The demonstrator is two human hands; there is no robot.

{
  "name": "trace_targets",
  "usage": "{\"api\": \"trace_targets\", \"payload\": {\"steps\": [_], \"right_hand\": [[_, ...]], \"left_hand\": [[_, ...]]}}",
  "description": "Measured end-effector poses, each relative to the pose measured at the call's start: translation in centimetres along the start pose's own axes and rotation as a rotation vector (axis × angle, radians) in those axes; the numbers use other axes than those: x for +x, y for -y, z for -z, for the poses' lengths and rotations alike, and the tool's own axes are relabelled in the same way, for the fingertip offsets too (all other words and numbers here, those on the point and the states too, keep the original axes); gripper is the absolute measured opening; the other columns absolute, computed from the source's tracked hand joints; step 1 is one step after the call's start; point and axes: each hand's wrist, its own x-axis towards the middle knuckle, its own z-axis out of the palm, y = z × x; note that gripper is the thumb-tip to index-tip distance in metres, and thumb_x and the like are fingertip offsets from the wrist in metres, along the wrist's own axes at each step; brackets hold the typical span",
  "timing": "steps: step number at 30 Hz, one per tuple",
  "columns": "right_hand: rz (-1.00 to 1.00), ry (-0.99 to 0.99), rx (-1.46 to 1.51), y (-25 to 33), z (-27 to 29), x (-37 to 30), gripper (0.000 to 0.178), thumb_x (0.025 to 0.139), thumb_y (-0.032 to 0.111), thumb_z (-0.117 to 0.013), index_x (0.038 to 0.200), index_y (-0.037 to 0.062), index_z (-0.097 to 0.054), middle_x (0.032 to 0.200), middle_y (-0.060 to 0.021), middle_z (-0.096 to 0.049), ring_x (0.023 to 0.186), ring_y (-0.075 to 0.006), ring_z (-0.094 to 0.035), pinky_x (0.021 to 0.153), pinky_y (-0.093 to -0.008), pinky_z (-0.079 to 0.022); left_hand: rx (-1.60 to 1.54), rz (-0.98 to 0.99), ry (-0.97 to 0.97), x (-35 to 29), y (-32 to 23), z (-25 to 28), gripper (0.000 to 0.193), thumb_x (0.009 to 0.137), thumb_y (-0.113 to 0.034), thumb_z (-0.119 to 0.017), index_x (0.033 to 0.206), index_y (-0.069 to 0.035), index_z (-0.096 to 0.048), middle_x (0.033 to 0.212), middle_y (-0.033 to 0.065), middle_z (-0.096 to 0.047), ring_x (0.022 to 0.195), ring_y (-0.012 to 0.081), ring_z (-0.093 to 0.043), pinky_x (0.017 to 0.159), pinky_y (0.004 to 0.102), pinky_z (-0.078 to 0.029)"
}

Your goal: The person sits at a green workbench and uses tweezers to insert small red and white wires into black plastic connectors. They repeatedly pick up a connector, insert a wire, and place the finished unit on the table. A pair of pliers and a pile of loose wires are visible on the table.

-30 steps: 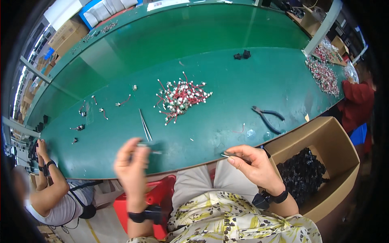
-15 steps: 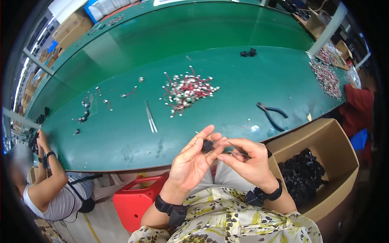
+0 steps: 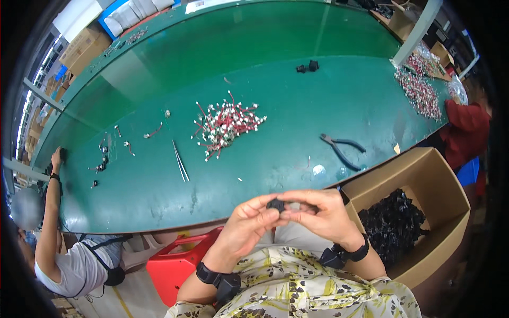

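Note:
A small black plastic part (image 3: 275,205) is held up between my two hands, just in front of the table edge. The thumb and forefinger of my left hand (image 3: 244,222) pinch it from the left. My right hand (image 3: 323,217) closes on its right side with thumb and fingertips; something dark shows among those fingers, too small to make out. On the green table (image 3: 286,143) beyond lies a heap of short red wires with white connectors (image 3: 228,124). Metal tweezers (image 3: 180,160) rest left of my hands, and dark-handled pliers (image 3: 344,150) rest to the right.
An open cardboard box (image 3: 440,222) of black parts (image 3: 392,222) stands at my right. A red stool (image 3: 175,267) is at my left. Black pieces (image 3: 307,67) lie farther back. Another person (image 3: 79,259) reaches onto the table at the left; a red sleeve (image 3: 466,124) shows at the right.
My left fingers have closed from a half-open palm onto the black part, and my right fingertips have come to it. A small white bit now shows on the table. The person at left stretches an arm forward.

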Motion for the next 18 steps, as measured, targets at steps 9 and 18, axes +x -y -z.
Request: {"api": "trace_targets", "payload": {"steps": [9,18], "right_hand": [[0.217,-0.04,-0.642,1.7,4.0,12.7,0.024,0.078,0.016,-0.074,0.098,0.0045,-0.071,0.081,-0.0114,-0.063,0.077,-0.0268,-0.064,0.068,-0.0363,-0.051],[0.113,0.146,-0.721,-0.9,4.2,17.5,0.022,0.08,0.019,-0.073,0.092,0.0001,-0.07,0.076,-0.0116,-0.066,0.074,-0.0278,-0.066,0.069,-0.0376,-0.051]], "left_hand": [[0.004,-0.185,0.006,3.1,-2.8,1.6,0.034,0.09,-0.005,-0.065,0.122,0.0,-0.058,0.107,0.0103,-0.065,0.094,0.0193,-0.064,0.085,0.033,-0.052],[-0.042,-0.23,-0.034,3.8,-2.6,2.8,0.03,0.09,-0.002,-0.063,0.119,-0.001,-0.058,0.111,0.0112,-0.063,0.096,0.0208,-0.064,0.088,0.0362,-0.053]]}}
